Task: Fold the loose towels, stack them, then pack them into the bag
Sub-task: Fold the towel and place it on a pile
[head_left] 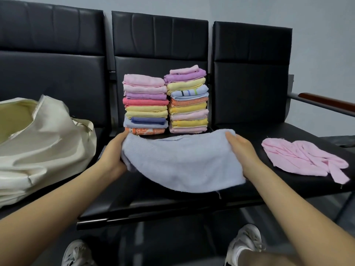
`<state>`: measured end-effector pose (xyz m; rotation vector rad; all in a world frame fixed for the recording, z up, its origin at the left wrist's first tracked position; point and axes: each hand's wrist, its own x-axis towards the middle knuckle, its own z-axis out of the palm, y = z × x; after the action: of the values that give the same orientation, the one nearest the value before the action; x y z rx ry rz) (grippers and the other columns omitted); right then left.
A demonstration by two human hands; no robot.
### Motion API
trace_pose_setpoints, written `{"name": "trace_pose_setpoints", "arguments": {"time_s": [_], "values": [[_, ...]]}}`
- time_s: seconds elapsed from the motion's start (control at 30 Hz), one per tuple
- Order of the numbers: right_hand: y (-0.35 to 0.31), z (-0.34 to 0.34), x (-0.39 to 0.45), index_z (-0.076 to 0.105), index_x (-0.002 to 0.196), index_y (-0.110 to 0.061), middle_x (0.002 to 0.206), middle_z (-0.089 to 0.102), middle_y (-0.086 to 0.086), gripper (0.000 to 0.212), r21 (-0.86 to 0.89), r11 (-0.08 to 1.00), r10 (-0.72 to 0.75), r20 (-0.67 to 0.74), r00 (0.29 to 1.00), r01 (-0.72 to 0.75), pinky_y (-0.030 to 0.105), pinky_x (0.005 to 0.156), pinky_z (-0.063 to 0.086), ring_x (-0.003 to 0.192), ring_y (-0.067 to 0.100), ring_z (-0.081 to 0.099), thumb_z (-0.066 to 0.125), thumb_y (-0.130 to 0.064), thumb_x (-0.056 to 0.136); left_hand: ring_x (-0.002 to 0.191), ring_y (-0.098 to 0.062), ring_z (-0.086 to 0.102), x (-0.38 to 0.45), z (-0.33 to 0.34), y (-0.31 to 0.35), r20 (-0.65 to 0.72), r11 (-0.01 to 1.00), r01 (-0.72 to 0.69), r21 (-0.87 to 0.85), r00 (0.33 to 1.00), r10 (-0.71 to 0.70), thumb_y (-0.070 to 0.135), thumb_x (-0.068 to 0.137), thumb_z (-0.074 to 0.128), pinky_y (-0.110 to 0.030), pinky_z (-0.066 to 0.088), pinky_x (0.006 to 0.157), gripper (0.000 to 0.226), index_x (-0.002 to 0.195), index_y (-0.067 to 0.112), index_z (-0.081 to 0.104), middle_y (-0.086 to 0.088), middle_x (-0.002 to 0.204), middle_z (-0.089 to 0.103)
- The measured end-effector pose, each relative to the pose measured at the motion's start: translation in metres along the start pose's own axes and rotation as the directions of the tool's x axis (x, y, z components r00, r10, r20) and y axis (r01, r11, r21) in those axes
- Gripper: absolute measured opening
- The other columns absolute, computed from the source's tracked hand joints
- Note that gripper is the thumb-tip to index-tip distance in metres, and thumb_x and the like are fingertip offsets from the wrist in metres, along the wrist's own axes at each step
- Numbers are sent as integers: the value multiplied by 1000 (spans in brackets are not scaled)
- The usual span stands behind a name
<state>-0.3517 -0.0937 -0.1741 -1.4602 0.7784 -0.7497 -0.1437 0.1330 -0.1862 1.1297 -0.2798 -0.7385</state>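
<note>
Gripping the pale blue towel (182, 162) at both ends, I see my left hand (113, 152) curled round its nine o'clock edge and my right hand (243, 150) closed on the three o'clock edge, cloth sagging over the middle black seat (172, 204). Two folded stacks (146, 104) (188, 100) stand at twelve o'clock. The cream bag (42, 143) gapes at nine; a loose pink towel (305, 160) lies at three.

The pale blue towel (184, 162) is looking like soft, fuzzy matt terry cloth, same as the folded stacks (165, 104) and the crumpled pink towel (303, 160). The seats (249, 73) are showing smooth, slightly shiny black leatherette, the bag (44, 150) is looking like matt cream canvas, and the armrest (326, 101) is gleaming like glossy wood.
</note>
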Motion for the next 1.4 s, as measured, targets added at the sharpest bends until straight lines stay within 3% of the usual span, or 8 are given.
{"name": "trace_pose_setpoints", "arguments": {"time_s": [0.23, 0.33, 0.4, 0.5, 0.67, 0.83, 1.13, 1.4], "values": [[23, -13, 41, 59, 121, -7, 122, 64, 13, 29, 310, 920, 304, -175, 936, -241, 35, 83, 50, 104, 28, 63, 56, -17, 95, 106, -22, 57, 36, -24, -28, -133, 762, -86, 642, 966, 221, 14, 91, 61, -34, 46, 87, 40, 130, 17, 54, -8, 123, 58], [51, -7, 46, 40, 143, -8, 129, 54, 16, 55, -233, 939, 192, -254, 948, -253, 38, 86, 49, 113, 32, 55, 54, -13, 90, 106, -25, 52, 39, -32, -40, -145, 503, 2, 864, 958, 246, 15, 90, 60, -35, 44, 89, 52, 140, 19, 44, -9, 121, 52], [62, 0, 39, 37, 145, -13, 137, 45, 16, 59, -663, 739, -34, -215, 976, -120, 38, 93, 44, 127, 35, 40, 56, -21, 89, 124, -31, 39, 37, -35, -47, -56, 152, 9, 988, 951, 304, 22, 89, 61, -41, 39, 102, 54, 140, 21, 42, -13, 135, 42], [66, 15, 26, 55, 129, -19, 130, 49, 6, 41, -810, 536, -266, 105, 958, 237, 32, 91, 41, 129, 24, 37, 62, -28, 89, 124, -24, 38, 26, -30, -51, 318, -95, -306, 947, 865, 388, 33, 89, 59, -38, 39, 100, 37, 125, 23, 56, -3, 129, 48], [64, 34, 0, 63, 99, -23, 113, 49, -10, 20, -713, 310, -412, 495, 765, 628, 23, 84, 36, 113, 6, 40, 69, -35, 85, 99, -2, 47, -2, -9, -65, 607, -205, -580, 788, 787, 110, 71, 75, 29, -25, 44, 83, 54, 101, 36, 60, 17, 101, 52], [74, 41, -18, 61, 104, -35, 106, 51, -16, 35, -589, 383, -80, 746, 661, 711, 21, 93, 39, 105, 3, 44, 67, -57, 78, 96, -8, 48, 1, -9, -84, 653, -271, -620, 736, 757, 41, 69, 76, 23, -24, 42, 79, 64, 107, 27, 60, 13, 103, 53], [66, 55, -21, 47, 102, -22, 84, 43, -7, 26, -676, 178, -206, 685, 699, 715, 30, 70, 32, 81, 19, 38, 39, -1, 88, 68, -22, 47, 10, 5, -81, 529, -78, -523, 849, 839, 127, 30, 102, 30, -43, 42, 71, 26, 90, 10, 42, 2, 67, 48], [58, 18, 24, 55, 116, -15, 106, 62, 5, 26, -906, 202, -305, 301, 903, 371, 32, 67, 36, 100, 31, 58, 37, -12, 97, 67, -22, 50, 36, -1, -50, 546, -274, -481, 833, 796, 261, 42, 97, 49, -35, 31, 58, 36, 82, 10, 53, 1, 67, 52]]}}
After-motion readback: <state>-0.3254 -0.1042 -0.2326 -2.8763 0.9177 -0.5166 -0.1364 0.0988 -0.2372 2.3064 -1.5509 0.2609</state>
